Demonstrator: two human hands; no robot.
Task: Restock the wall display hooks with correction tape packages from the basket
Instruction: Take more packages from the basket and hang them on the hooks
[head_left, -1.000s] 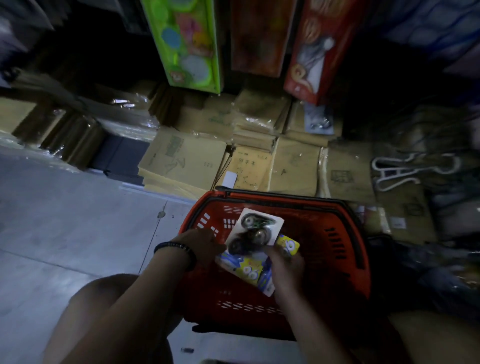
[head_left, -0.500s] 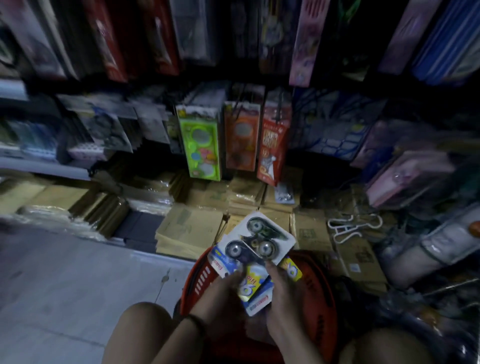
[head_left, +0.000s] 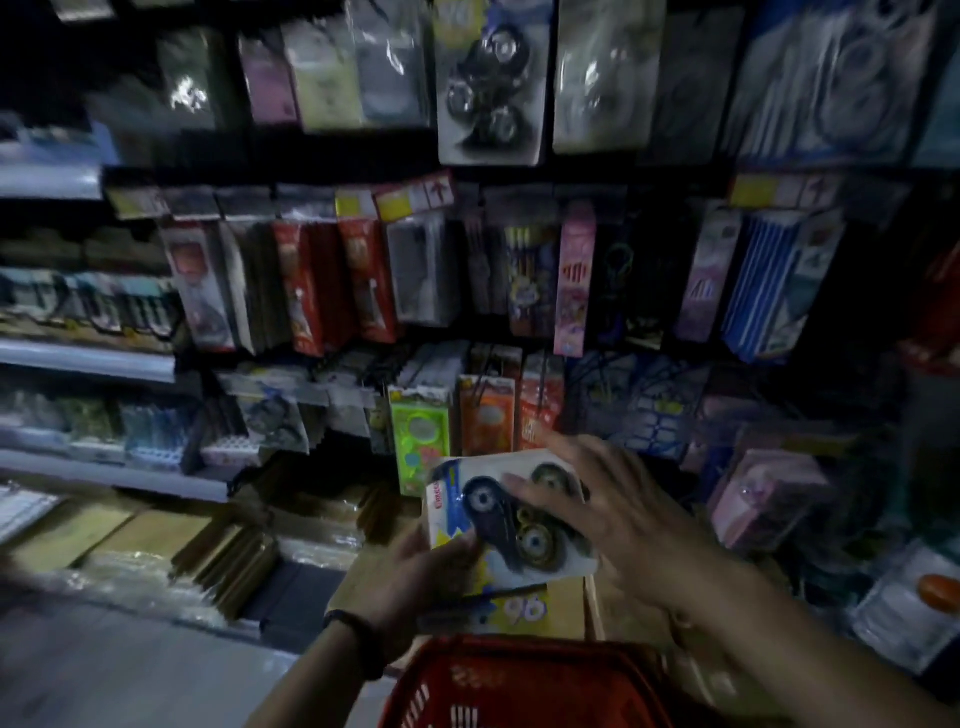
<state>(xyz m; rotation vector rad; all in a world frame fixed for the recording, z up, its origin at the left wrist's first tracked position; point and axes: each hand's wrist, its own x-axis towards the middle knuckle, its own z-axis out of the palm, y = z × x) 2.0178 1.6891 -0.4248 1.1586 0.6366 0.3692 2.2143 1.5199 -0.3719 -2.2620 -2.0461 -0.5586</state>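
A small stack of correction tape packages (head_left: 498, 530), white cards with dark round tape dispensers, is held above the red basket (head_left: 519, 686) at the bottom centre. My left hand (head_left: 415, 582) grips the stack from below at its left edge. On top of the stack lies my right hand (head_left: 608, 509), fingers spread over the upper package. High on the wall display hangs a matching package of correction tapes (head_left: 488, 83) on a hook. The scene is dim and blurred.
Hanging stationery packs fill the wall in rows: red boxes (head_left: 358, 280), a green pack (head_left: 421, 441), blue striped packs (head_left: 774, 291). Shelves (head_left: 88, 358) run along the left. Wrapped brown paper stacks (head_left: 156, 540) lie on the floor-level ledge below.
Both hands lifted the packages out of the basket and upward. The view tilted from the floor to the wall display. My right hand shifted from the stack's lower edge onto its top.
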